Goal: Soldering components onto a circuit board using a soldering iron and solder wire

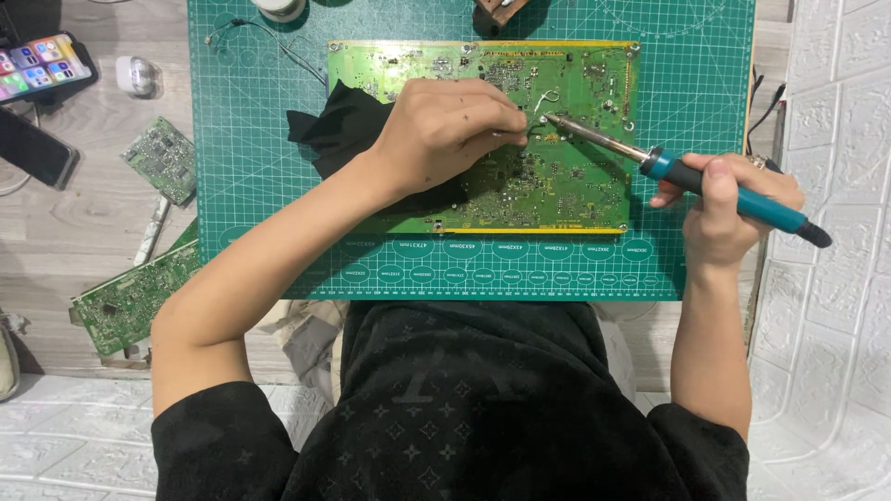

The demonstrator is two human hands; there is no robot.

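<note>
Right hand point(729, 209) fingers point(719, 172) are wrapped shut around a teal-handled soldering iron with a black end point(733, 197); its metal tip is held on the large green rectangular circuit board point(575, 176), just beside the left hand's fingertips. Left hand point(445, 130) fingers point(501, 121) are curled and pinched close at the joint; whether a thin wire is held there cannot be told. The board is laid flat on a dark green gridded cutting mat point(715, 93), with a black cloth point(339, 130) partly under the left wrist.

Risk, judged: the hot tip is so near the left fingertips that a slip could burn them; lingering heat could lift a pad, and the cloth could be scorched if touched.

On the wooden counter point(83, 223) to the left, two smaller green circuit boards point(162, 158) point(130, 297), a smartphone with a lit colourful screen point(42, 65) and a small white earbud case point(137, 74) are seen. A row of white ovals is printed along the mat's near edge.
</note>
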